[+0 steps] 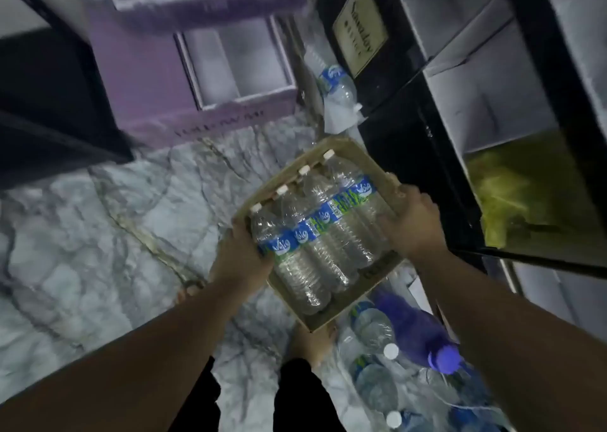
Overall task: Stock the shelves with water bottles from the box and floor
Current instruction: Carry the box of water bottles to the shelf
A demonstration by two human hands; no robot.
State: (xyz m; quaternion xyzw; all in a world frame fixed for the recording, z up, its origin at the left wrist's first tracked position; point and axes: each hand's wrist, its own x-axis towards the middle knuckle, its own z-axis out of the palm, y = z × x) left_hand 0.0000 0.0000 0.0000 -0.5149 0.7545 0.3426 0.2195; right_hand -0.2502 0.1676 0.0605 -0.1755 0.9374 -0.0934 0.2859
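while hands [244, 257] hold box [331, 150], marble floor [98, 234] below.

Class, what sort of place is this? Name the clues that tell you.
Probably a small shop or stockroom. Black shelving with white compartments stands to the right, a cardboard box of water bottles is held in both hands, and more bottles lie on the marble-patterned floor.
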